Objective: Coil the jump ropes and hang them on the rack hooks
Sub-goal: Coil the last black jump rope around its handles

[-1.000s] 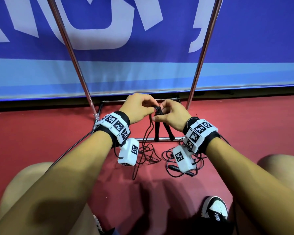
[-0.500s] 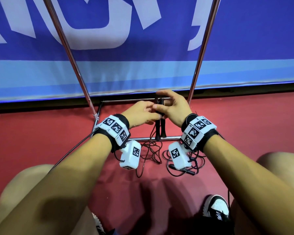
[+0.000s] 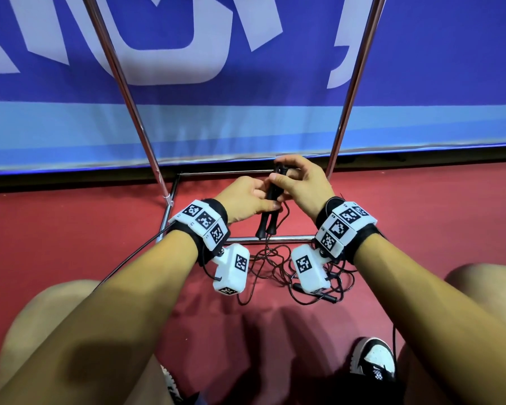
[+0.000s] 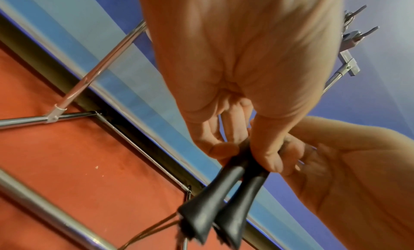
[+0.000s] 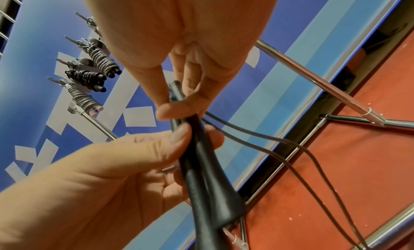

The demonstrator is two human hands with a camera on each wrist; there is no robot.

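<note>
Left hand (image 3: 246, 200) and right hand (image 3: 300, 182), fingers curled, pinch the 2 black jump-rope handles (image 3: 270, 206) together between the rack's 2 slanted poles (image 3: 129, 92); cord (image 3: 270, 261) trails onto red floor (image 3: 70, 229).

Left hand (image 4: 237, 73) around two black handles (image 4: 215, 206)

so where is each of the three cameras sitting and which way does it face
Head: worn on the head, looking forward and down at the left hand, right hand, both forearms, knees and a shoe.
Left wrist: under the left wrist, looking along the palm, up past the rack.
Right wrist: under the right wrist, looking along the palm, up at coiled ropes on the hooks.
Shared: all three show both hands holding the black handles together.
</note>
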